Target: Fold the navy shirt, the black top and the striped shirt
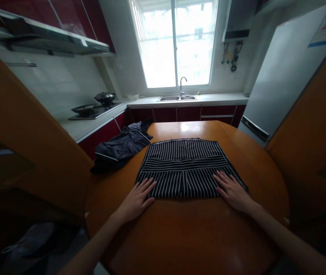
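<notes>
A black garment with white stripes [184, 164] lies flat and folded on the wooden table [191, 236]. Its exact kind I cannot make out; a gathered edge runs along the far side and a band of crosswise stripes crosses the middle. My left hand [136, 199] rests on its near left corner, fingers stretched out. On the near right part lies my right hand [233, 191], palm down with fingers spread. Neither hand grips the cloth. At the table's far left, a heap of dark grey and black clothing [123, 145] with white piping hangs partly over the edge.
Beyond the table runs a white counter [148, 101] with a sink [177, 98] under a window. To the left, a wok [105, 97] and a pan [83, 109] stand on the stove. A fridge [283, 65] stands at the right, and wooden door frames flank both sides.
</notes>
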{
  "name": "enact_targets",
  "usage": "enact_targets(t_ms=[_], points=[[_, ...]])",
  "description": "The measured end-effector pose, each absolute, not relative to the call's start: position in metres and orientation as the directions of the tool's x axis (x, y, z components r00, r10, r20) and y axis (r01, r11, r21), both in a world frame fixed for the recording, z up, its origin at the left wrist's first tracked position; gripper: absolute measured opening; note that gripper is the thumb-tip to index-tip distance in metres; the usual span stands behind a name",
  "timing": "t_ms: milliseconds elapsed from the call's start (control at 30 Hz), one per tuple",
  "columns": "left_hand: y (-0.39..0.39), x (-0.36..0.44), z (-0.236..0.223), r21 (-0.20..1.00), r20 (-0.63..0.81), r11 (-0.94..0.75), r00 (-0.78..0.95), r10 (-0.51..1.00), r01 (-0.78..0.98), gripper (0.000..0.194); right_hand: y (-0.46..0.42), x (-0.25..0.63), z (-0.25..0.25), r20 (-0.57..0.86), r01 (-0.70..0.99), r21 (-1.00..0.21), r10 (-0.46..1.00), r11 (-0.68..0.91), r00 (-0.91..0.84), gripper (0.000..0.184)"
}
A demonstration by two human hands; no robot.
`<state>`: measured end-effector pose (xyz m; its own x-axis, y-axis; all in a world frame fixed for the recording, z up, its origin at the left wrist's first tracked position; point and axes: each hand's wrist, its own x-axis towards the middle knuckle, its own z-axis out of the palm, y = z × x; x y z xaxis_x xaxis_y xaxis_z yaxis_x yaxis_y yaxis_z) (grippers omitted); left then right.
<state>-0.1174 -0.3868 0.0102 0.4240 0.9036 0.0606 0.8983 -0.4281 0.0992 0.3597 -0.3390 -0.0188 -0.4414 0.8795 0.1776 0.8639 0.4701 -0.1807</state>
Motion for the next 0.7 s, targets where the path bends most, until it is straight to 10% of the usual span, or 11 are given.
enact_targets(t_ms=[700], points=[[-0.392,-0.160,0.023,0.172,0.344,-0.555,0.478,0.808,0.814,0.049,-0.338,0.466,-0.024,0.416,0.741,-0.071,0.695,0.667,-0.586,0.042]])
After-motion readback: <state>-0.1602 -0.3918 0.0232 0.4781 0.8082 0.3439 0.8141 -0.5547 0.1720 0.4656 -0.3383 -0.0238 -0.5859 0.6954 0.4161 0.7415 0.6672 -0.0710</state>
